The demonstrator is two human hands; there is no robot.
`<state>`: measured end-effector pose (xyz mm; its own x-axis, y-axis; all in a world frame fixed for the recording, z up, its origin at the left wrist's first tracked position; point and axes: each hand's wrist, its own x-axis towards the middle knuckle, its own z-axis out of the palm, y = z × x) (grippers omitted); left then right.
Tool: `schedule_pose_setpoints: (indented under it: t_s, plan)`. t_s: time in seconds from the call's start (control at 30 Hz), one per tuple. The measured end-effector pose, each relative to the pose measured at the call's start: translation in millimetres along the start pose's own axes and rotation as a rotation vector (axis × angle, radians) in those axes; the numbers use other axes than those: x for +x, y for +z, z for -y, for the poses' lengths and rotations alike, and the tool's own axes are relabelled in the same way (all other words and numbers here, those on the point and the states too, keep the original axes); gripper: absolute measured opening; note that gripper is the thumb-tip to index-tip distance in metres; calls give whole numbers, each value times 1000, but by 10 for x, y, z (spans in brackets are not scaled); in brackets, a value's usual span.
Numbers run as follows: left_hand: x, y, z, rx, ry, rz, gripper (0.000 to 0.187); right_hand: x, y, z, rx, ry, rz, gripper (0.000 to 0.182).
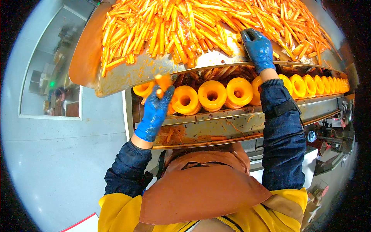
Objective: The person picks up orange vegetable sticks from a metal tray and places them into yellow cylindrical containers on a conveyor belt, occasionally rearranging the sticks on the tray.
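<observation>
My left hand (154,112), in a blue glove, is closed around a few orange food sticks (163,81), their ends pointing up. It is beside the left end of a row of yellow funnel-shaped cups (212,96), partly covering two of them. My right hand (258,49), also blue-gloved, is at the near edge of the metal tray (135,74), fingers curled in; whatever they hold, if anything, is hidden. Near it lies a big heap of glossy orange sticks (177,27), coated in reddish sauce.
Below the cups runs a metal ledge (247,125) with scraps and dark specks. More darker sticks (216,72) show behind the cups, under the tray's edge. A windowed panel (52,69) is at the left. Assorted equipment (332,135) stands at the right.
</observation>
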<state>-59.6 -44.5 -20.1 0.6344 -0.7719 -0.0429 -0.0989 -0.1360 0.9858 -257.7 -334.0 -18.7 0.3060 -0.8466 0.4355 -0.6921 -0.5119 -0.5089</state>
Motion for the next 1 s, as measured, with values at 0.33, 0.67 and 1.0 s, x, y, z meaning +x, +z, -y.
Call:
schedule_pose_setpoints:
  t_s: [0.33,0.67,1.0]
  plan:
    - [31,43,62,521,389,196,24,-1,16,-4,1,-13,-24,34]
    - [-17,376,-39,566,405,474,27,13,46,-46,-7,-24,-16,34]
    - [243,118,-139,105,231,110,26,7,36,-17,-29,-33,-33,32]
